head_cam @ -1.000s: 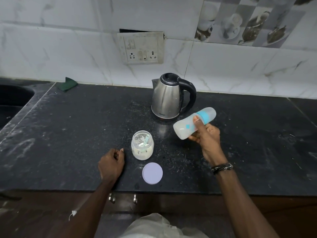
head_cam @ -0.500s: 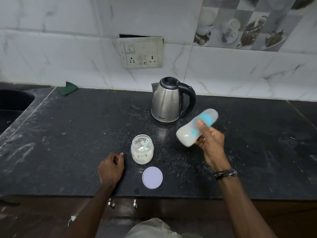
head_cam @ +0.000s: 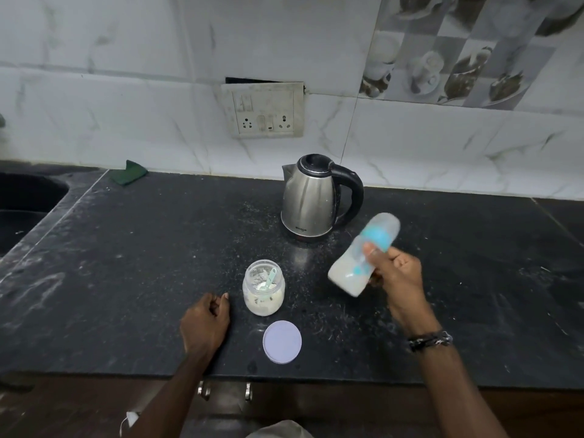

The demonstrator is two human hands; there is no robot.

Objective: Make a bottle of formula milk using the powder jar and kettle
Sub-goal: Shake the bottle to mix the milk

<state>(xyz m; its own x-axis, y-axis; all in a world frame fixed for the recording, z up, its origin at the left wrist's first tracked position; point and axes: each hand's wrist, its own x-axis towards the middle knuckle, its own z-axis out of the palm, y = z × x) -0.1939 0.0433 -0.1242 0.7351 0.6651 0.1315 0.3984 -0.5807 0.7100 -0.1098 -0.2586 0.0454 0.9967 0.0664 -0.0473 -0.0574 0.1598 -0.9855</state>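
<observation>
A black sink basin (head_cam: 25, 200) cuts into the left edge of the frame, set into a dark speckled stone counter (head_cam: 142, 254) dusted with pale powder. A green cloth (head_cam: 131, 176) lies at the upper left against the white marble-look wall tiles (head_cam: 110, 115). Low and left of centre, the left hand (head_cam: 205, 327) rests on the counter, fingers curled, holding nothing. Just right of it stands the open powder jar (head_cam: 264, 287) with a scoop (head_cam: 269, 279) inside; its lilac lid (head_cam: 282, 341) lies flat below. Above, a grimy socket plate (head_cam: 264, 110) has 2 outlets. The steel kettle (head_cam: 311, 199) carries small lettering, too small to read surely. At right, the right hand (head_cam: 396, 276) grips the tilted, blurred bottle (head_cam: 363, 254), milky inside. Printed cup tiles (head_cam: 458, 49) fill the upper right.
</observation>
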